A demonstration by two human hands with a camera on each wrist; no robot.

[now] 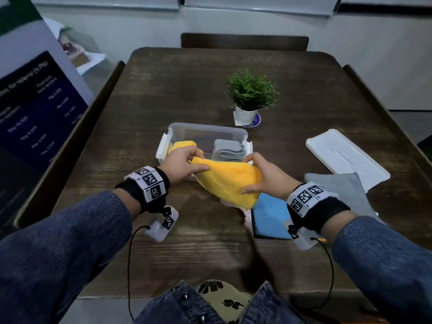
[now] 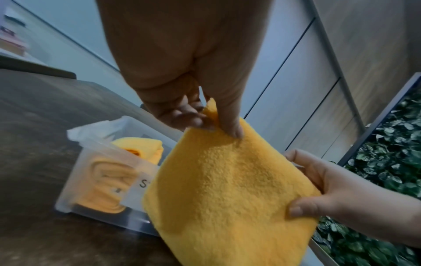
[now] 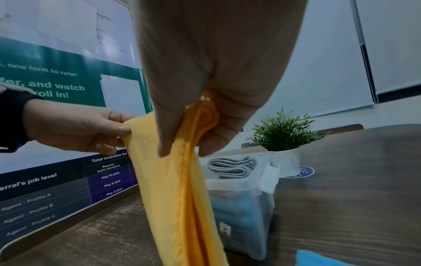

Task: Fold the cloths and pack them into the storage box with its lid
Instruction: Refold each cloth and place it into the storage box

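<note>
A folded yellow cloth point(image 1: 230, 181) hangs in the air just in front of the clear storage box point(image 1: 205, 129). My left hand point(image 1: 184, 163) pinches its left corner point(image 2: 213, 111) between thumb and fingers. My right hand point(image 1: 261, 175) grips its right edge, where the layers bunch point(image 3: 202, 117). Inside the box sit another folded yellow cloth point(image 1: 183, 145) on the left and a folded grey cloth point(image 1: 229, 150) on the right. The white lid point(image 1: 346, 157) lies on the table to the right. A blue cloth point(image 1: 271, 216) and a grey cloth point(image 1: 341, 185) lie flat by my right wrist.
A small potted plant point(image 1: 251, 94) stands behind the box on the dark wooden table point(image 1: 163, 90). A printed poster board point(image 1: 39, 97) leans along the table's left side. A chair back point(image 1: 244, 42) shows at the far edge.
</note>
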